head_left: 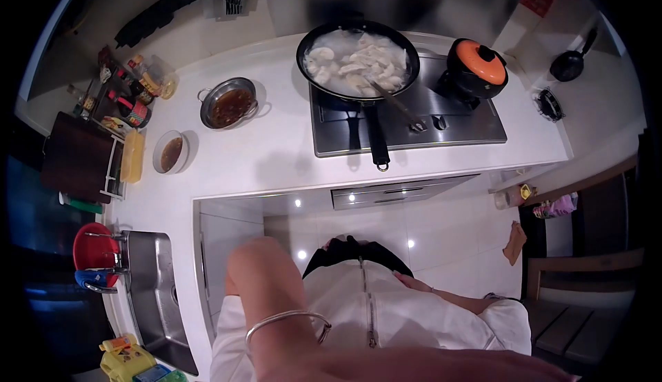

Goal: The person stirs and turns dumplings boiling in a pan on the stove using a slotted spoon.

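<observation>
My left forearm is bent up close to the camera, with a silver bangle round the wrist. My left hand is a blurred shape along the bottom edge, its fingers not made out. Low beside my white zipped top hangs my right hand, partly hidden, its visible fingers stretched out and holding nothing. Ahead, a black pan on the steel stove holds pale dumplings in cloudy liquid. A utensil leans over its rim.
An orange-lidded pot stands on the stove's right side. Left on the counter are a metal bowl and a smaller bowl of brown sauce, with bottles behind. The sink is at left, a wooden chair at right.
</observation>
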`<state>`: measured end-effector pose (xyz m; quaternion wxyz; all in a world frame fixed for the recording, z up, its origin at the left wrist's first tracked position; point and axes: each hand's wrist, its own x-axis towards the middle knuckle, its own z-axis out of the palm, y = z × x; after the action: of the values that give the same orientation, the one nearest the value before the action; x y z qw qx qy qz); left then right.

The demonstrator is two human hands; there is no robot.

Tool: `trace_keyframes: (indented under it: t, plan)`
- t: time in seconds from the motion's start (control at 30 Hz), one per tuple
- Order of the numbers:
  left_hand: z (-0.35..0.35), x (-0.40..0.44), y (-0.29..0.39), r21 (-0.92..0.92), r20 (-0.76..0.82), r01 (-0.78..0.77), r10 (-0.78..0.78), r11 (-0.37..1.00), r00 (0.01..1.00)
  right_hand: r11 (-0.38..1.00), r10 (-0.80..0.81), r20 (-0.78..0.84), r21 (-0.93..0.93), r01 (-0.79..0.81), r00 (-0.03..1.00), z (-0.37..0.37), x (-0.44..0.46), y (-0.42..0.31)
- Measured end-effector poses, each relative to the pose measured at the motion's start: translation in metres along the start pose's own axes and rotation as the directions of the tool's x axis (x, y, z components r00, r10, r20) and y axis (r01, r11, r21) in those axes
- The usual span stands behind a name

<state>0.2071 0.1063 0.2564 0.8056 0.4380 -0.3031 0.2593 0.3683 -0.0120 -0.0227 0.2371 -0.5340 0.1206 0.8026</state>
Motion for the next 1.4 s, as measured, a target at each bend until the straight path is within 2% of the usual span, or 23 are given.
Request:
trace_keyframes:
  t: [0.2, 0.3, 0.6, 0.7, 0.9, 1.0, 1.1, 1.2, 1.3, 1.4]
  plan:
    - [0.002, -0.004, 0.005, 0.036, -0.026, 0.015, -0.014, 0.999, 1.000, 0.995, -0.035, -0.007, -0.096, 0.035, 0.999, -0.012, 0.023, 0.000]
    - [0.002, -0.005, 0.006, 0.047, -0.033, 0.016, -0.014, 0.999, 0.999, 0.966, -0.042, -0.085, -0.257, 0.019, 0.995, -0.010, 0.024, -0.005]
    - [0.003, -0.007, 0.013, 0.062, -0.052, 0.000, 0.004, 0.998, 0.999, 0.972, -0.038, 0.013, -0.231, 0.040, 0.999, -0.012, 0.024, -0.004]
    - [0.002, -0.009, 0.014, 0.066, -0.058, -0.002, 0.006, 0.998, 0.998, 0.956, -0.071, 0.012, -0.285, 0.072, 0.997, -0.009, 0.023, -0.006]
    - [0.004, -0.012, 0.015, 0.071, -0.072, -0.012, 0.017, 0.997, 0.997, 0.952, -0.040, -0.025, -0.305, 0.030, 0.999, -0.005, 0.019, -0.008]
    - [0.005, -0.013, 0.015, 0.082, -0.086, -0.016, 0.023, 0.997, 0.996, 0.938, -0.089, -0.021, -0.339, 0.077, 0.996, -0.006, 0.020, -0.010]
    - [0.006, -0.012, 0.015, 0.089, -0.089, -0.021, 0.029, 0.996, 0.996, 0.947, -0.057, -0.059, -0.321, 0.035, 0.997, -0.005, 0.016, -0.012]
    - [0.010, -0.011, 0.016, 0.096, -0.106, -0.013, 0.023, 0.995, 0.994, 0.958, -0.020, -0.028, -0.287, 0.011, 0.999, -0.012, 0.021, -0.010]
    - [0.012, -0.009, 0.017, 0.108, -0.123, -0.002, 0.015, 0.994, 0.992, 0.914, -0.099, -0.022, -0.396, 0.082, 0.995, -0.014, 0.027, -0.012]
    - [0.014, -0.006, 0.021, 0.107, -0.148, 0.023, -0.007, 0.994, 0.989, 0.952, -0.044, -0.070, -0.305, 0.021, 0.997, -0.014, 0.027, -0.011]
